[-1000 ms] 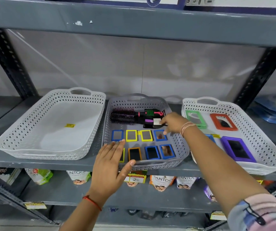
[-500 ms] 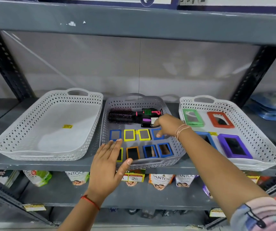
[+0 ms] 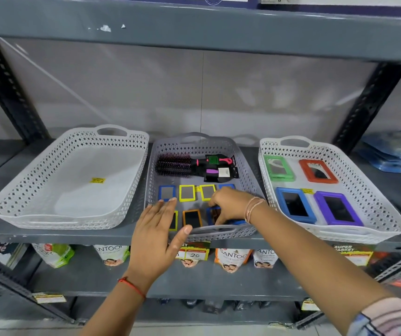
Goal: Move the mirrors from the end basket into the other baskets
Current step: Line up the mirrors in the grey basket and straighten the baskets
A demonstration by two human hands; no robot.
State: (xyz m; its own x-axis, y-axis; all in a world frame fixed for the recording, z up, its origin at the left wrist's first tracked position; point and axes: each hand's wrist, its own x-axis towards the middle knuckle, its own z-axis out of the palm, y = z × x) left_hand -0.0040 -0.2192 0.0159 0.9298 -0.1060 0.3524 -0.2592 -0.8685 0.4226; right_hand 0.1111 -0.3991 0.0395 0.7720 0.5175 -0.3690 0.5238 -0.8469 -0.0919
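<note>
Right hand [image 3: 231, 206] is down in the middle basket [image 3: 248, 166], fingers curled low over the front row of small mirrors, closing on a blue-framed one [image 3: 212, 214]. Whether it is gripped or only touched, I cannot tell from here, the knuckles hide the contact. Left hand [image 3: 156, 229] is spread flat and holding nothing, thumb resting against the front handle of that basket, fingertips reaching over the rim.

The left basket [image 3: 13, 202] is bare apart from a yellow sticker [image 3: 97, 180]. The right basket [image 3: 393, 221] holds 4 larger mirrors: green [image 3: 278, 168], red [image 3: 318, 170], blue [image 3: 295, 204] and purple [image 3: 337, 208].

Now the risks, as I judge them. These little mirrors lie tight side by side, so a lift at an angle could drag the orange one [image 3: 191, 218] along or flip a neighbour. Thin flat frames give little to pinch; a weak hold could drop one against the basket wall. The hairbrushes [image 3: 194, 166] at the back sit close to the top row, and a careless wrist could knock them.
</note>
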